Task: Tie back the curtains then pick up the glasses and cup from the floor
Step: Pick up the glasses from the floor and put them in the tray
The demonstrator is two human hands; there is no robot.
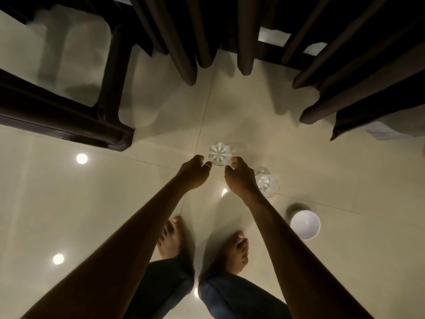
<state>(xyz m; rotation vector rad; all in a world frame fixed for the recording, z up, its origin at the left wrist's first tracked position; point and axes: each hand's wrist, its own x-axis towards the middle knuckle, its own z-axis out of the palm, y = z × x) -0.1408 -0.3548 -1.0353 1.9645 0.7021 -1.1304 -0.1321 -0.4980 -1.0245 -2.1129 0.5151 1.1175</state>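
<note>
Glass (219,154) flanked by left hand (194,168), right hand (239,178); fingers (233,161) loosely curled.

Dark-framed glass table (57,111), glossy cream floor tiles (345,176), bare feet (171,238)

One glass (219,154) is standing on the floor (69,203) at frame centre, the left hand (193,172) and right hand (240,179) flanking it; a second glass (268,184) is sitting lower right, partly behind the right hand; the cup (305,224) is sitting further lower right; curtains (165,38) are hanging along the top; a furniture frame (64,111) is occupying the upper left.
</note>
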